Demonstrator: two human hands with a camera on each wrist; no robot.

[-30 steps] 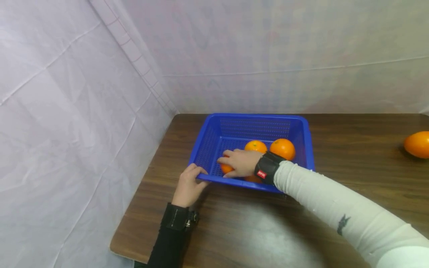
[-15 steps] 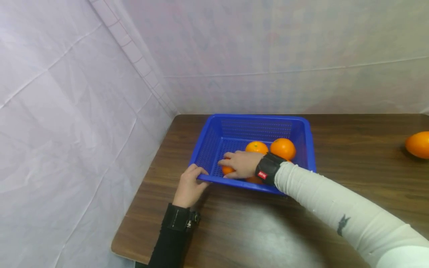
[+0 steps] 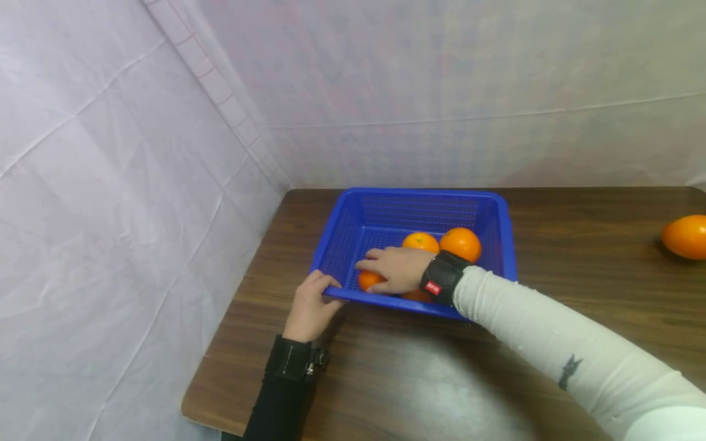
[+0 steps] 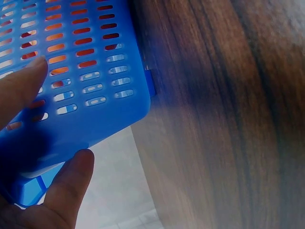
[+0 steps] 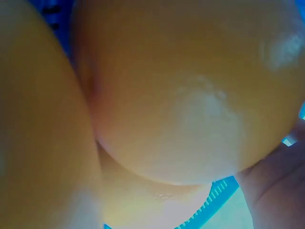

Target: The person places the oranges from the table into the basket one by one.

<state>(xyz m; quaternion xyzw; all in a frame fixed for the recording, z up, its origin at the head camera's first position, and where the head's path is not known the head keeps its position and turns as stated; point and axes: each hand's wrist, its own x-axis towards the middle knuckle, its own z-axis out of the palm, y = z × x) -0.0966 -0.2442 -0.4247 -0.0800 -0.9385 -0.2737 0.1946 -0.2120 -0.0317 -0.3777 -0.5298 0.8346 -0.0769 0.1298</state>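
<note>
My left hand (image 3: 310, 309) grips the near left corner of a blue perforated plastic basket (image 3: 427, 192), fingers over its rim. In the left wrist view, fingertips (image 4: 82, 164) lie against the basket's outer wall (image 4: 109, 102). Inside the basket, my right hand (image 3: 399, 268) holds an orange (image 3: 368, 280) from above, at the near left. Just behind that hand sit an orange with its stem end up (image 3: 421, 241) and a larger orange (image 3: 461, 244). Below my right wrist, part of another orange (image 3: 417, 296) shows. A large orange (image 5: 190, 95) fills most of the right wrist view.
The basket stands on a brown wood-grain table (image 3: 579, 294) near its back left corner. One more orange (image 3: 686, 237) lies at the far right. Pale sheeting (image 3: 469, 92) hangs behind and to the left of the table.
The orange under my right hand has shifted slightly left and shows more now. The larger orange in the basket has also moved slightly left. My left hand keeps its grip on the rim.
</note>
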